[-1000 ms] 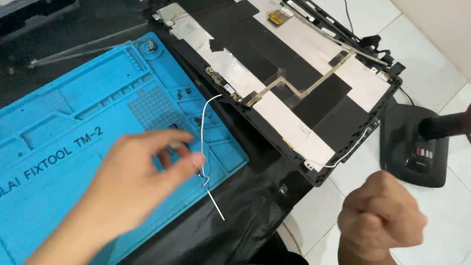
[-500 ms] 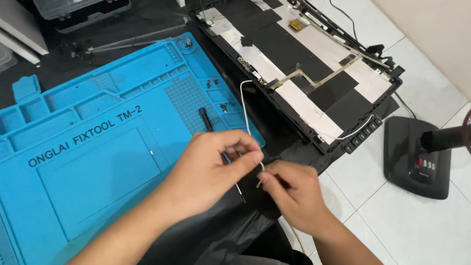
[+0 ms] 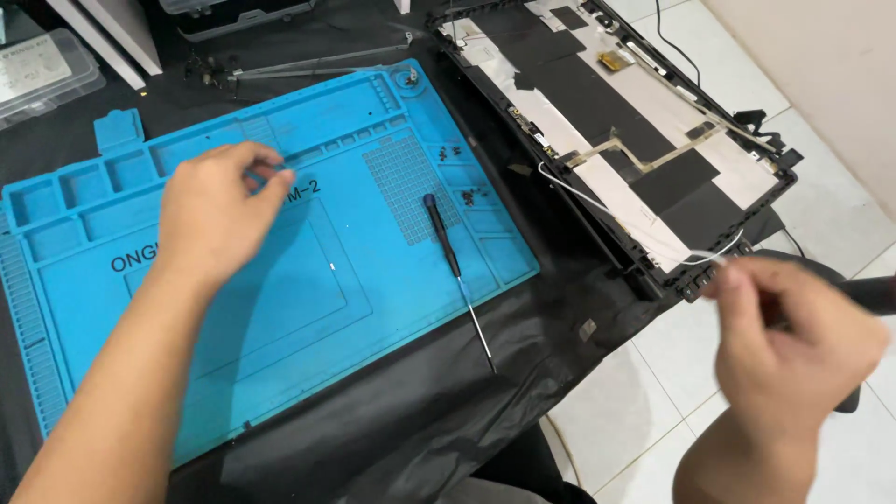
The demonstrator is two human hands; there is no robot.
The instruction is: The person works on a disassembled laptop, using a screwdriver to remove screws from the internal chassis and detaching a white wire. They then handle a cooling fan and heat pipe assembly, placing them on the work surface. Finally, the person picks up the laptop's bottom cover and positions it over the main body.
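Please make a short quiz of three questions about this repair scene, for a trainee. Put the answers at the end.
1. True or false: the screwdriver is held in the left hand.
2. What does the right hand pinch?
A. a thin white cable
B. a screw
C. the blue mat
3. Fill in: the small dark screws lie on the ____ work mat.

Key
1. False. The screwdriver lies free, its handle on the mat and its shaft out over the black cloth.
2. A. The thin white cable runs from the fingers along the edge of the opened laptop lid.
3. Blue.
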